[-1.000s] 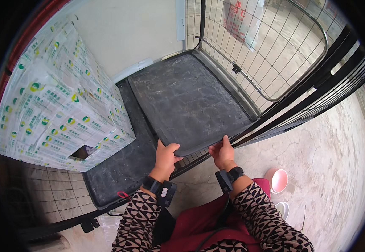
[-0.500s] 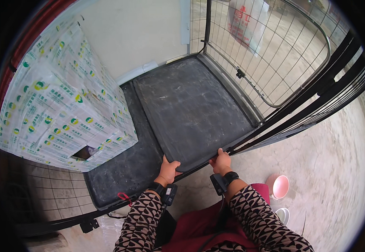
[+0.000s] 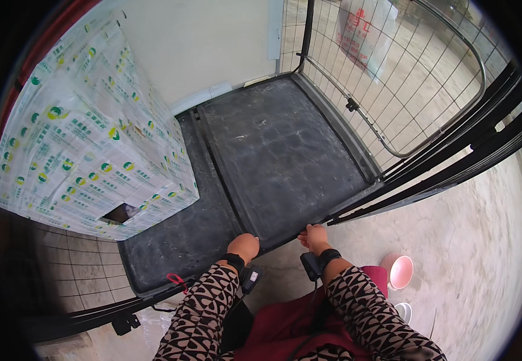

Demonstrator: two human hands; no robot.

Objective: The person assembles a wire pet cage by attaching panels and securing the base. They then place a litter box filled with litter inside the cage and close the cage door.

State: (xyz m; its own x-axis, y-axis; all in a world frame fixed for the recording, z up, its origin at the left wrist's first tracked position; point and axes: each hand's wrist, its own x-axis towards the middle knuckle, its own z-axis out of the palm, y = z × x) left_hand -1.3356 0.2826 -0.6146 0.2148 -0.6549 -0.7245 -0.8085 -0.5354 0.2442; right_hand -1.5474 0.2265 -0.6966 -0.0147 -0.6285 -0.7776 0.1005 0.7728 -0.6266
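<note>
Two black plastic trays lie side by side as the floor of a wire cage. My right hand (image 3: 316,237) is closed on the front edge of the right black tray (image 3: 285,156). At that tray's front left corner, by the seam, my left hand (image 3: 244,246) is closed, its fingers curled down out of sight against the edge. A narrow dark gap runs between this tray and the left black tray (image 3: 183,256). On the left tray stands a tall box (image 3: 92,162) wrapped in white sheet with green and yellow print, with a small square hole low in its front.
A wire door (image 3: 417,78) stands on the right, and folded black bars (image 3: 441,156) run along that side. A white panel (image 3: 207,48) closes the back. Behind the wire hangs a white plastic bag (image 3: 366,36). A pink bowl (image 3: 401,272) and a white bowl (image 3: 404,311) sit on the concrete floor.
The right tray has shifted slightly right, and the gap beside the left tray is wider. My left hand has turned and curled, its spread thumb and finger no longer showing.
</note>
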